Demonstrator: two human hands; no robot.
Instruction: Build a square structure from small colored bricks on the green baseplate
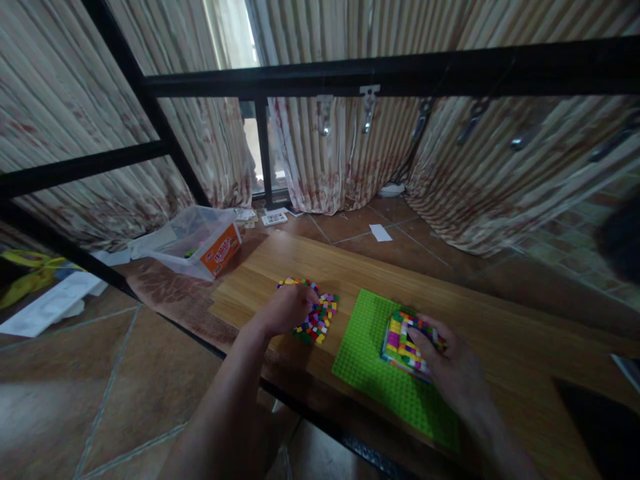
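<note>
My left hand [293, 308] reaches down into a spread of small loose toy bricks [320, 320] of many colours. Its fingers look bent together, their tips mostly hidden by the hand, so whatever they pinch does not show. On the bright green baseplate [363, 347] stands a low block-shaped build of toy bricks [395, 337], with yellow, purple, white, red and green pieces on top. My right hand [445, 353] grips this build from the right, thumb over the top and fingers along the far side.
A clear plastic box [200, 230] with an orange label stands left of the wooden table [285, 250]. A black metal frame [350, 75] with hanging clips crosses behind. White paper [381, 233] lies on the tiled floor. A dark flat object [585, 413] is at the right.
</note>
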